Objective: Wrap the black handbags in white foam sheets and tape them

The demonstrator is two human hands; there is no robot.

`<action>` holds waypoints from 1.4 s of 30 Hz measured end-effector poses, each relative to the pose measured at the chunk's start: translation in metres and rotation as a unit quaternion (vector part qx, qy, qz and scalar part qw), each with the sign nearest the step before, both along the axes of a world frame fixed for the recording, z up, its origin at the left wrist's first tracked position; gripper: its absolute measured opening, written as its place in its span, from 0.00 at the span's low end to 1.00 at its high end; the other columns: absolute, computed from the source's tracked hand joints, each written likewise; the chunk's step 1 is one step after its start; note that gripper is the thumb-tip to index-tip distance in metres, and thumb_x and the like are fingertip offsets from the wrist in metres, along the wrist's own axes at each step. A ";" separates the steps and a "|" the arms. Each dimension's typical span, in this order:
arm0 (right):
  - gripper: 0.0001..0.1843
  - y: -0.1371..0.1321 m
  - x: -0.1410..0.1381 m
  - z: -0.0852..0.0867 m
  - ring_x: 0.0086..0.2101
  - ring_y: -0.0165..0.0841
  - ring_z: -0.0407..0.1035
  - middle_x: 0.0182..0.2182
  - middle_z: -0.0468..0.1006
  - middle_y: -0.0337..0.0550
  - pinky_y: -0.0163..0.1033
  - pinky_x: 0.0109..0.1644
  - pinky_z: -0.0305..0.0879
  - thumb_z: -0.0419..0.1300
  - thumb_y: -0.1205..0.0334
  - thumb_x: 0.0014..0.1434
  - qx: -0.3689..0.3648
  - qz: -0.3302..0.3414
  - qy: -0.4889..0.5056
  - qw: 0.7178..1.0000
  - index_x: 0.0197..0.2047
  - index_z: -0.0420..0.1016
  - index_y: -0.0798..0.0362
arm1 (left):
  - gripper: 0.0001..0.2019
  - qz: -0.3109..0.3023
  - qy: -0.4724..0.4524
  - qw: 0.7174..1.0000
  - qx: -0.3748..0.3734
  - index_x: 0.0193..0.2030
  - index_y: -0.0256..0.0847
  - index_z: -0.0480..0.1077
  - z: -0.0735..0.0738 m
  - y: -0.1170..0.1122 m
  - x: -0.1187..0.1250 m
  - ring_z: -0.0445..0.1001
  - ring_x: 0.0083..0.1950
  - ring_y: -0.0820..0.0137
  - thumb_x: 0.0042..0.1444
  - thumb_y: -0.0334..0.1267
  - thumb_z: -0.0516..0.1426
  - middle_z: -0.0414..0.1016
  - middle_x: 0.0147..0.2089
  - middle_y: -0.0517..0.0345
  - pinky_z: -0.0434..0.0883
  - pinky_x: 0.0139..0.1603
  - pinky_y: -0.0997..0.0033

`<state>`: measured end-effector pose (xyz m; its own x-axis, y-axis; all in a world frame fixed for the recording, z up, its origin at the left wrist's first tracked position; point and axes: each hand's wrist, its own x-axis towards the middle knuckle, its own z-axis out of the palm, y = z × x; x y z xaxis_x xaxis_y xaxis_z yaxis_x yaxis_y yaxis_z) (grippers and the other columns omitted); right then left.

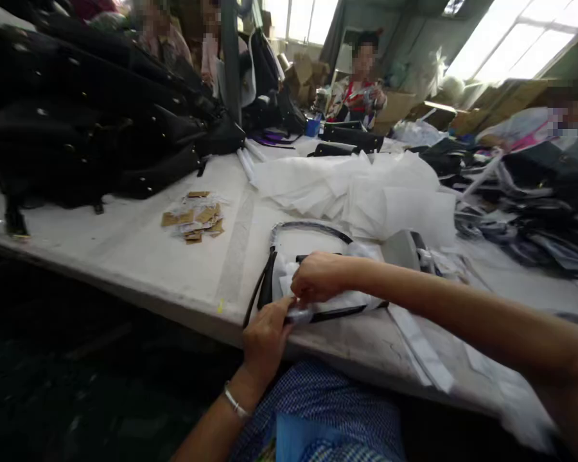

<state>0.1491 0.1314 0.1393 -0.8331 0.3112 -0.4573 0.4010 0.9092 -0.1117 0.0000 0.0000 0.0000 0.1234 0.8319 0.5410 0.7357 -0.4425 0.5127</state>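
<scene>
A black handbag [274,269] wrapped in white tissue lies at the near edge of the white table [139,256], its curved handle [313,228] arching away from me. My left hand [266,337], with a silver bracelet on the wrist, pinches the bag's near edge where the white wrapping [298,314] is gathered. My right hand [320,277] reaches in from the right and closes its fingers on the same wrapping just above the left hand. The fingertips of both hands are partly hidden by each other.
A heap of black bags [91,109] fills the far left of the table. Brown paper tags [195,217] lie in a small pile. White tissue sheets [361,186] spread behind the bag. More bags and straps [520,192] lie at the right. Other people sit at the far side.
</scene>
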 end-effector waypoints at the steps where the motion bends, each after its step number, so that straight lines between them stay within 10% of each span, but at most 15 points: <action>1: 0.08 0.002 -0.004 -0.001 0.31 0.31 0.72 0.35 0.84 0.38 0.36 0.29 0.47 0.63 0.54 0.60 0.008 0.009 -0.012 1.000 0.40 0.83 0.44 | 0.26 0.003 -0.003 1.000 0.000 0.58 0.42 0.66 0.000 0.000 0.000 0.78 0.51 0.64 0.54 0.21 0.61 0.80 0.52 0.56 0.74 0.53 0.67; 16: 0.14 0.036 -0.037 -0.009 0.26 0.31 0.69 0.26 0.81 0.36 0.37 0.29 0.48 0.73 0.45 0.46 0.041 0.037 -0.067 0.996 0.31 0.85 0.45 | 0.10 0.004 0.017 0.995 0.099 0.47 0.45 0.76 0.002 0.001 0.003 0.78 0.46 0.67 0.63 0.29 0.58 0.79 0.45 0.56 0.73 0.49 0.70; 27: 0.21 0.083 -0.009 -0.030 0.27 0.32 0.71 0.25 0.80 0.36 0.35 0.31 0.56 0.73 0.40 0.43 -0.009 -0.209 0.039 0.977 0.31 0.83 0.48 | 0.09 0.014 0.033 0.996 0.085 0.47 0.45 0.75 0.000 0.000 0.004 0.77 0.45 0.67 0.63 0.30 0.57 0.78 0.46 0.56 0.73 0.48 0.70; 31: 0.20 0.070 0.013 -0.033 0.42 0.38 0.75 0.44 0.83 0.44 0.37 0.43 0.64 0.63 0.47 0.60 0.030 -0.254 0.130 0.958 0.49 0.81 0.49 | 0.09 0.013 0.022 0.991 0.129 0.46 0.44 0.76 -0.001 0.002 0.003 0.77 0.47 0.67 0.65 0.30 0.55 0.78 0.45 0.55 0.73 0.51 0.70; 34: 0.38 0.047 0.025 -0.047 0.53 0.41 0.72 0.57 0.76 0.46 0.39 0.54 0.64 0.63 0.41 0.59 -0.028 -0.244 0.178 0.953 0.68 0.64 0.48 | 0.11 -0.013 0.006 0.985 0.174 0.47 0.43 0.76 -0.008 0.003 0.001 0.76 0.52 0.66 0.63 0.27 0.56 0.78 0.45 0.54 0.72 0.56 0.67; 42: 0.52 0.030 0.030 -0.070 0.55 0.51 0.69 0.58 0.74 0.53 0.51 0.59 0.62 0.64 0.31 0.51 -0.086 -0.270 0.193 0.939 0.71 0.58 0.48 | 0.27 -0.026 0.110 0.985 0.130 0.66 0.45 0.65 -0.030 -0.020 -0.009 0.61 0.70 0.59 0.63 0.19 0.49 0.71 0.63 0.48 0.57 0.71 0.48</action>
<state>0.1794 0.1618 0.0688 -0.6891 0.6854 -0.2356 0.6982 0.5406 -0.4694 -0.0088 -0.0202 -0.0299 0.3012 0.6583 0.6899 0.7893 -0.5781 0.2070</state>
